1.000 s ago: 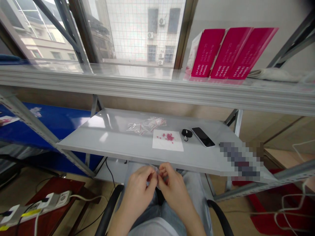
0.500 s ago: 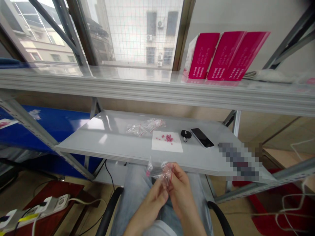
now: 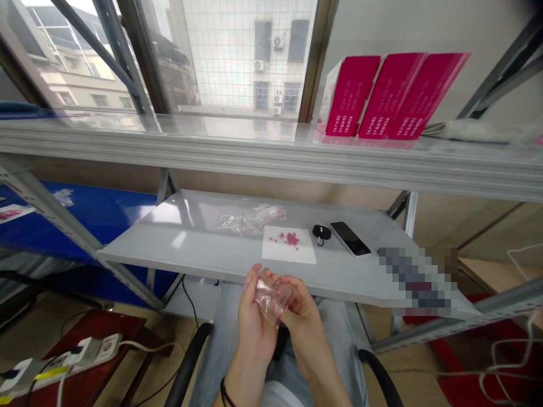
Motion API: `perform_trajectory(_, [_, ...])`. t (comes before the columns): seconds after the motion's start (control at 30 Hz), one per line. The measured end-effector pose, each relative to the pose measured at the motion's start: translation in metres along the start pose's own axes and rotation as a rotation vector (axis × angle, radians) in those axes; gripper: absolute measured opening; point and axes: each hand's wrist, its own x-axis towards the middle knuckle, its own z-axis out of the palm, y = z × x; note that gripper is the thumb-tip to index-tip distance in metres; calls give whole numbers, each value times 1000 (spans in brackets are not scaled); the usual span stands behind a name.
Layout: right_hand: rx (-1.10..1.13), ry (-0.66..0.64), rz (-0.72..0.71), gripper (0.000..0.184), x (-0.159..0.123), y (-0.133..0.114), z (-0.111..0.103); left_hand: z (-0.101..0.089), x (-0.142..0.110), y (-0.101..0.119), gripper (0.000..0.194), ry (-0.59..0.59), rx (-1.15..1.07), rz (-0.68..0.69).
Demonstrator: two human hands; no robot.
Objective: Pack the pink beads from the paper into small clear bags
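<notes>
2 hands, left (image 3: 254,330) and right (image 3: 303,322), have opened around a plastic bag (image 3: 274,297).

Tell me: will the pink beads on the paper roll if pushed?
The pink beads look round, so they will probably roll easily. They look tiny and light, so a small push may scatter them. The glossy shelf may let them run far.

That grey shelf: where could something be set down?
The widest bare patch of the pale grey shelf lies left of the clear plastic bags. A narrower strip runs in front of the white paper square of pink beads. It is crowded around the black smartphone and black key fob.
</notes>
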Motion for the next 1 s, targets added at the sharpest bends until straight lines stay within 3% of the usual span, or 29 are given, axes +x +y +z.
perform_trajectory(0.07, [42,33,2,41,1,0,-3,1,5,2,10,25,-92,-50])
perform_trajectory(0.17, [201,186,-32,32,4,3,-3,3,11,3,14,54,-180,-103])
perform_trajectory(0.27, [384,292,33,31,7,9,3,5,11,0,9,68,-157,-61])
perform_trajectory(0.4, [534,231,190,35,9,17,14,8,2,-9,19,-74,-8,128])
perform_trajectory(0.5, [586,270,216,33,11,22,16,7,-3,-13,20,-243,165,256])
perform_trajectory(0.57, [600,283,228,30,13,24,15,4,-4,-13,21,-285,245,299])
perform_trajectory(0.87, [677,228,206,27,13,31,16,-2,-6,-10,27,-446,218,235])
perform_trajectory(1.0, [680,208,196,24,14,32,19,-1,-8,-4,33,-435,221,196])
